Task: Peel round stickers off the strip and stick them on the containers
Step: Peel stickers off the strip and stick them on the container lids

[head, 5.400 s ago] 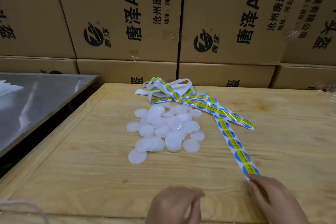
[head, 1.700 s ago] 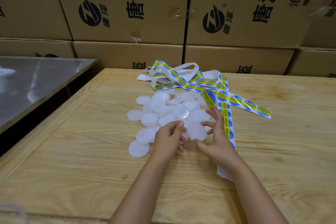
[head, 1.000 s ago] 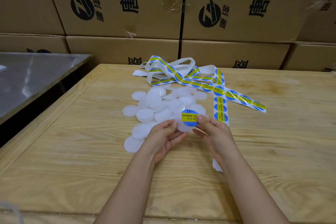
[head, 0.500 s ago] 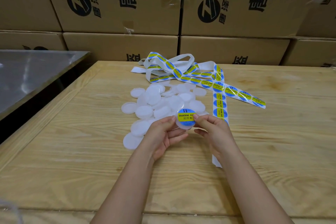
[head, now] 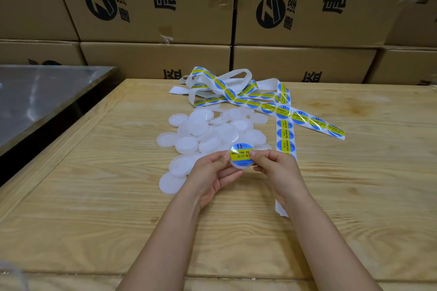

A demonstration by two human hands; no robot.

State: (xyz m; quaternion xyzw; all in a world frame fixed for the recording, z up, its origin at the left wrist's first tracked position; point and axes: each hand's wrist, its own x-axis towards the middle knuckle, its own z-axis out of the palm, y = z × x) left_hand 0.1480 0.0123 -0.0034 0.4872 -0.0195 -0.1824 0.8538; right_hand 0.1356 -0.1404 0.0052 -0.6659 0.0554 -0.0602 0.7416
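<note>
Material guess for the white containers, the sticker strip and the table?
White containers: probably moulded plastic, frosted, slightly see-through where they overlap. Sticker strip: glossy printed faces with glare on them, plain white backing, likely paper. Table: light wood, matt, grain plainly visible.

Left hand [head: 210, 173] and right hand [head: 277, 170] on one stickered white container [head: 241, 158] over wooden table [head: 94, 196], sticker strip [head: 285, 134] nearby.

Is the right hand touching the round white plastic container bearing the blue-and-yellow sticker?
Touching. Head view: the right hand pinches the round white plastic container at its right edge, a fingertip lying on the blue-and-yellow sticker.
</note>
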